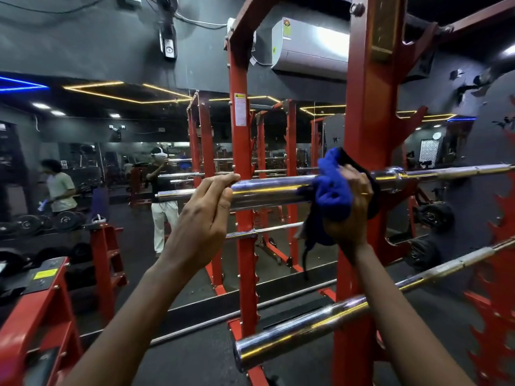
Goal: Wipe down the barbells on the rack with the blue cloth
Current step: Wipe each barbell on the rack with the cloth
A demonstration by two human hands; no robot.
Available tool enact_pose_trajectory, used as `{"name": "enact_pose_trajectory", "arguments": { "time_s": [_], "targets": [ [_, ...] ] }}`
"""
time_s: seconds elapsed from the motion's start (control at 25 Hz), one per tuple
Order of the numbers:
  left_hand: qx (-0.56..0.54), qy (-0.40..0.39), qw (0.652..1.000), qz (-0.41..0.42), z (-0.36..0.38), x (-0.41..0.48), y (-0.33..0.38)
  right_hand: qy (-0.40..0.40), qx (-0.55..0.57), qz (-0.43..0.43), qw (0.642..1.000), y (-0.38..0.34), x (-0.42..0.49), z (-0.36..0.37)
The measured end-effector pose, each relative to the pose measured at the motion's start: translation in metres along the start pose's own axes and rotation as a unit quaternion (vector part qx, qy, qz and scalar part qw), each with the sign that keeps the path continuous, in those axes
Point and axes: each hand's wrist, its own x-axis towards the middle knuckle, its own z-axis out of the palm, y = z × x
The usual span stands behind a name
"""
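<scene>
Right hand (352,201) is gripping the blue cloth (331,190) wrapped around the upper barbell's sleeve (267,190) at the red rack upright (365,151). Left hand (207,215) is curling over the sleeve end, steadying it. Chrome looks slick and heavy; cloth is soft, so grip it around the sleeve.

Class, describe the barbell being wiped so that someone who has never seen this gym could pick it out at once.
Find the red rack in front of the mirror. Two chrome barbells lie across it; take the upper barbell, at hand height. Unlike the lower barbell, it has the left hand gripping its thick end sleeve and the right hand pressing a blue cloth around it.
</scene>
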Motion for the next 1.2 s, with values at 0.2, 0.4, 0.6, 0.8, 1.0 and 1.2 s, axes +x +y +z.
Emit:
{"name": "enact_pose_trajectory", "arguments": {
  "time_s": [0.2, 0.4, 0.6, 0.8, 1.0, 1.2],
  "targets": [
    [0.104, 0.011, 0.994, 0.005, 0.012, 0.013, 0.01, 0.025, 0.092, 0.268, 0.959, -0.008, 0.027, -0.001],
    [0.099, -0.034, 0.974, -0.201, 0.004, 0.05, 0.026, 0.022, -0.049, 0.213, 0.976, -0.03, 0.02, 0.017],
    [-0.035, -0.174, 0.907, -0.382, -0.009, 0.068, 0.027, -0.074, -0.064, 0.01, 0.995, -0.009, 0.009, 0.011],
    [0.041, -0.018, 0.999, -0.012, 0.0, 0.013, 0.018, 0.085, -0.045, 0.238, 0.966, 0.047, 0.006, -0.01],
    [-0.007, -0.014, 1.0, -0.01, 0.014, 0.005, -0.001, 0.068, -0.022, 0.208, 0.976, -0.006, -0.002, 0.019],
    [0.018, 0.011, 1.0, -0.006, 0.01, 0.007, -0.003, -0.082, -0.022, -0.041, 0.996, -0.078, -0.021, 0.047]
  ]
}}
